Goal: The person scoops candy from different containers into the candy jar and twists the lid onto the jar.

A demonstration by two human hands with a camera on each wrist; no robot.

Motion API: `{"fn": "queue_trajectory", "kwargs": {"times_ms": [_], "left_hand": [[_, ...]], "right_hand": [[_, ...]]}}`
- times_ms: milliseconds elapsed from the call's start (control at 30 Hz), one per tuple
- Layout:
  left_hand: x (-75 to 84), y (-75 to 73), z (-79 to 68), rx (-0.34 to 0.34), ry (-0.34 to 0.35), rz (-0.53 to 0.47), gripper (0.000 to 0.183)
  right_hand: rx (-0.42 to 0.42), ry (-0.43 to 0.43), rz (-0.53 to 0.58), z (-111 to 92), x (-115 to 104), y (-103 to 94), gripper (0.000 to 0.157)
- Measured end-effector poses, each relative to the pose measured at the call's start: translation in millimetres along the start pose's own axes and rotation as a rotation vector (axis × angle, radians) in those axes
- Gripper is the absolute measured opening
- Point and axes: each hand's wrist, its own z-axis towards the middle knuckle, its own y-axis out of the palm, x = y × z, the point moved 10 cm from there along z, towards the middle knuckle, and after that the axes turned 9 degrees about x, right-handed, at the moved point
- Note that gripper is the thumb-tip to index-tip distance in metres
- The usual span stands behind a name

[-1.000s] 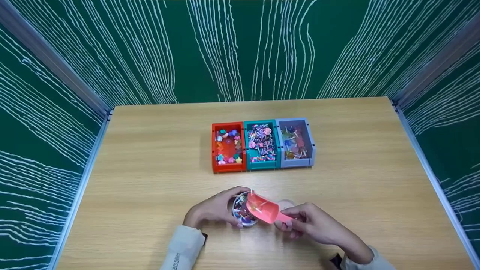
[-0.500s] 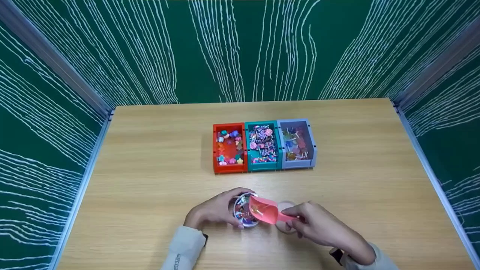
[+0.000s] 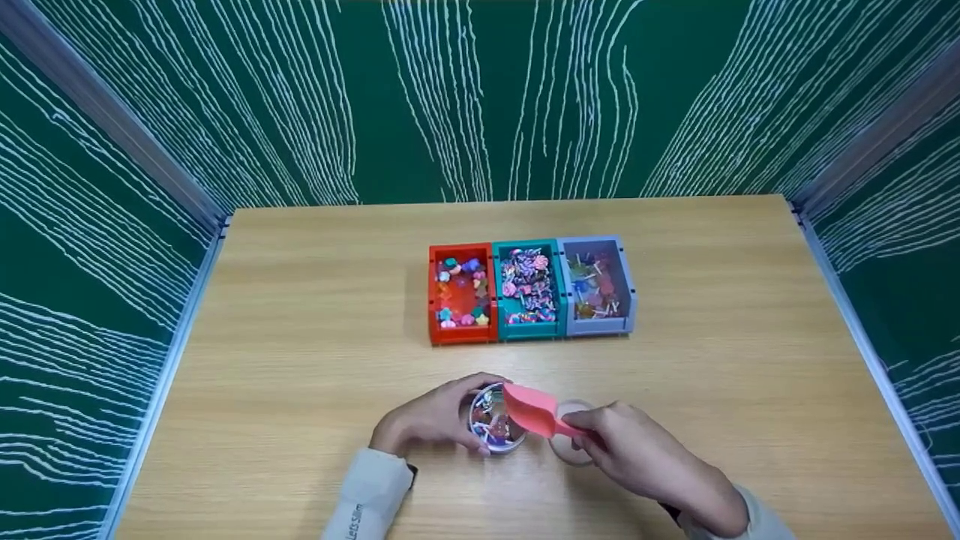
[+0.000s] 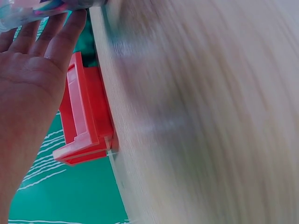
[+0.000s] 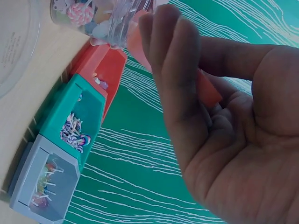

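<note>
My left hand (image 3: 429, 416) wraps its thumb and fingers around a clear round jar (image 3: 496, 435) that holds small colourful lollipop-shaped charms. Only part of the jar (image 4: 28, 14) shows at the top of the left wrist view, above the fingers. With my right hand (image 3: 637, 454) I grip the short handle of a pink scoop (image 3: 531, 411). The scoop is tipped on its side, its front overlapping the jar's right rim in the head view. In the right wrist view curled fingers cover most of the scoop (image 5: 208, 91). A clear round lid (image 3: 571, 454) lies flat under the scoop handle.
Three joined bins stand beyond the jar: red (image 3: 461, 336) with flower and star charms, teal (image 3: 531, 330) with striped lollipop charms, and lilac (image 3: 600, 327) with translucent lollipop charms. Green panels with white lines (image 3: 420, 97) surround the wooden table (image 3: 315, 300).
My right hand has rolled over, turning the scoop so its hollow faces the jar. The pale pieces seen in the scoop earlier no longer show. My left hand keeps holding the jar.
</note>
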Motion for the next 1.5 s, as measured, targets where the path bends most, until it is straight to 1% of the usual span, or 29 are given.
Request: {"fn": "queue_trajectory", "kwargs": {"times_ms": [133, 233, 333, 533, 600, 667, 800, 900, 1000, 1100, 1233, 1367, 1500], "left_hand": [[2.0, 0.7, -0.1, -0.004, 0.016, -0.01, 0.081], [2.4, 1.3, -0.4, -0.007, 0.016, -0.011, 0.082], [2.4, 1.5, -0.7, -0.009, 0.014, -0.013, 0.082], [4.8, 1.8, -0.7, -0.016, 0.044, -0.032, 0.082], [5.6, 2.0, -1.1, -0.02, 0.054, -0.037, 0.082], [5.7, 1.6, -1.0, -0.019, 0.055, -0.032, 0.082], [4.1, 1.2, -1.1, -0.018, 0.035, -0.027, 0.083], [1.7, 1.2, -1.0, -0.019, 0.014, -0.027, 0.083], [1.2, 1.5, -0.7, -0.021, 0.011, -0.027, 0.083], [1.7, 1.1, 0.2, -0.017, 0.023, -0.019, 0.083], [2.1, 0.8, 1.1, -0.013, 0.036, -0.014, 0.085], [2.3, 1.1, 0.7, -0.015, 0.041, -0.021, 0.086], [4.5, 1.0, 0.4, -0.018, 0.067, -0.018, 0.086]], "right_hand": [[-0.009, 0.041, -0.045, 0, 1, 0.8, 0.023], [-0.006, 0.045, -0.086, -1, 0, 0.2, 0.024], [0.0, 0.041, -0.108, -3, -2, -0.8, 0.023], [0.045, -0.016, -0.139, -5, -8, -3.8, 0.017], [0.056, -0.029, -0.139, -6, -9, -4.7, 0.017], [0.054, -0.02, -0.125, -6, -9, -4.8, 0.018], [0.058, -0.007, -0.108, -6, -8, -3.7, 0.018], [0.039, 0.024, -0.086, -6, -4, -0.2, 0.02], [0.023, 0.044, -0.039, -6, 1, 2.0, 0.022], [0.034, 0.046, 0.051, -6, 7, 0.3, 0.025], [0.071, 0.056, 0.21, -5, 18, -3.6, 0.029], [0.104, 0.071, 0.367, -2, 29, -6.8, 0.028], [0.141, 0.094, 0.529, 1, 41, -10.7, 0.031]]}}
